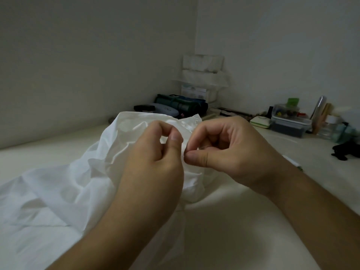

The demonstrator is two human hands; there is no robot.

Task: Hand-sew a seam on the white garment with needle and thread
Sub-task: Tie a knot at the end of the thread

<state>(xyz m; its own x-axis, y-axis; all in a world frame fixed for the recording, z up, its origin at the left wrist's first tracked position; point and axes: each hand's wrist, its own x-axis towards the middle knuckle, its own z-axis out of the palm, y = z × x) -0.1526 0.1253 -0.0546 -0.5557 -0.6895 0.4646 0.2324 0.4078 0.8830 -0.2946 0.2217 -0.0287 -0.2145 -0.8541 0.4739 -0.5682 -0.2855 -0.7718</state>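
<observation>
A: While the garment (64,184) lies bunched on the table (243,221), what are the hands doing?

B: Both are raised over it, close together, nearly touching at the fingertips. The left hand (153,158) has thumb and forefinger curled into a ring, tips pressed together, with white cloth showing through the ring. Whether it pinches the cloth or something finer, I cannot tell.

A: And the right hand (228,151)?

B: Its thumb and forefinger are pressed together in a tight pinch just right of the left thumb, the other fingers curled in. A needle or thread would be too small to make out, so what it pinches I cannot tell.

A: Where does the garment sit?

B: Under and behind the hands, spreading toward the near left edge of the table.

A: Anything beyond it?

B: Behind the garment, in the corner, a green roll (181,106). Right of the garment, a clear box (290,121) and a black clump (346,152).
</observation>
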